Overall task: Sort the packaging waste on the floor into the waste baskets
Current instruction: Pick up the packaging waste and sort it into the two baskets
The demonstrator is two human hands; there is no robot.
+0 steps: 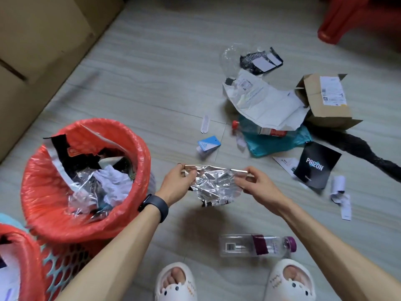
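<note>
I hold a crumpled silver foil wrapper [214,185] stretched between both hands above the floor. My left hand [176,184] pinches its left top corner and my right hand [252,183] pinches the right one. Just left of the wrapper stands a waste basket lined with a red bag [43,192], holding plastic film and paper scraps. The rim of a second red-lined basket [19,253] shows at the bottom left. A clear plastic bottle with a purple cap [258,246] lies on the floor near my feet.
A pile of waste lies at the right: a small cardboard box [325,103], a white mailer [267,103], a teal bag [275,142], a black card [316,168], a blue tag [209,144], paper slips [341,194]. Large cardboard boxes [43,40] stand left, a red stool [347,20] at the top right.
</note>
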